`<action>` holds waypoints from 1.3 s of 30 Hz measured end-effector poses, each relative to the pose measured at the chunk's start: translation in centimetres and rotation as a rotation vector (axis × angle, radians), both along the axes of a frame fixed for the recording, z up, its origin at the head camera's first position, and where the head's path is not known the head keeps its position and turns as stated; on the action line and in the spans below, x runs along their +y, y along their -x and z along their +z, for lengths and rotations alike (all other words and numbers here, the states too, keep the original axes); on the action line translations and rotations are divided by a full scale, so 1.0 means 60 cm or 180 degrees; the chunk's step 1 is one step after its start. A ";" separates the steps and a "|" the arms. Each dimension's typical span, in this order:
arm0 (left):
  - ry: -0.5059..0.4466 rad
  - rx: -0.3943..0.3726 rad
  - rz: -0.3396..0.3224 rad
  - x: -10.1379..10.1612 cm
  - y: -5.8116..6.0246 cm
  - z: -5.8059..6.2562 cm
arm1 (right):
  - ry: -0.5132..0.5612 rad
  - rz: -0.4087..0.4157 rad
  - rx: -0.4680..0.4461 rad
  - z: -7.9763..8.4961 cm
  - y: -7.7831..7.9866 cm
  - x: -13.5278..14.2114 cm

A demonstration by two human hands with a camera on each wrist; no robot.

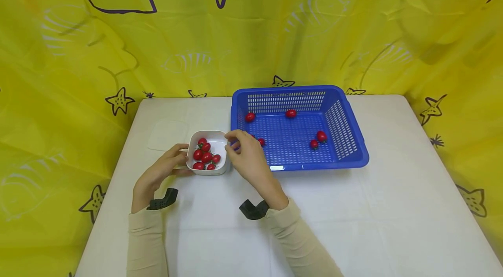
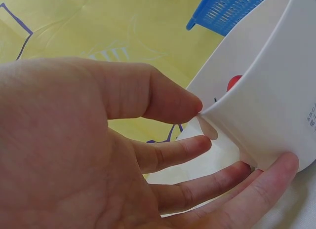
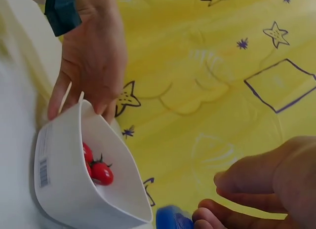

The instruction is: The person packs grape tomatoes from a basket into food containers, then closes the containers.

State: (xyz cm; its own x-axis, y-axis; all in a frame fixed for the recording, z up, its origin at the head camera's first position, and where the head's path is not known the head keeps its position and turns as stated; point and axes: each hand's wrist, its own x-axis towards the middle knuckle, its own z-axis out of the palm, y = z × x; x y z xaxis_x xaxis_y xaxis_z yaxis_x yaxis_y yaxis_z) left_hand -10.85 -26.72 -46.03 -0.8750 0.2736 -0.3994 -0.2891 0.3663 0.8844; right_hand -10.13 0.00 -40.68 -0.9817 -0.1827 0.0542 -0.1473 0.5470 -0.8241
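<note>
A small white square container [image 1: 208, 171] stands on the table, with several red cherry tomatoes [image 1: 206, 157] inside, some with green stems. My left hand [image 1: 165, 167] holds its left side; in the left wrist view the thumb touches the rim's corner and the fingers spread along the outer wall. Over the gap between container and blue basket [image 1: 318, 166], my right hand [image 1: 251, 159] has its thumb and fingertips close to the container's right rim. The right wrist view shows a space between that thumb and the fingers, with nothing visible in it.
Several cherry tomatoes [image 1: 291, 113] lie scattered in the blue basket, two at its right. A see-through square lid [image 1: 168, 135] lies behind the left hand. White cloth [image 1: 353, 224] covers the table; a yellow patterned curtain [image 1: 251, 41] hangs behind.
</note>
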 end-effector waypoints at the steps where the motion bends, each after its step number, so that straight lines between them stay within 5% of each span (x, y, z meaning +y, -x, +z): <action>1: 0.0009 0.0001 0.0001 0.000 0.000 0.000 | 0.0007 0.0013 -0.0019 -0.001 0.002 0.004; 14: 0.0072 -0.0003 0.0005 0.002 0.002 0.000 | -0.0159 0.0010 -0.0403 -0.015 0.028 0.063; 39: 0.0126 0.0012 -0.0010 0.000 0.002 -0.001 | -0.0919 0.0695 -0.0994 -0.038 0.063 0.100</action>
State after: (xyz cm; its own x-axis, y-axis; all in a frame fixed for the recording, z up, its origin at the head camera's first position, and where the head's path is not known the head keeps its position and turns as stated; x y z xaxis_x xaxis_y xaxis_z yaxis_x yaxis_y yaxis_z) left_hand -10.96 -26.69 -46.10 -0.8757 0.2604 -0.4066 -0.2845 0.4019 0.8703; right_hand -13.89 6.00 -42.98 -0.8798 -0.3508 -0.3207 -0.0538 0.7438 -0.6662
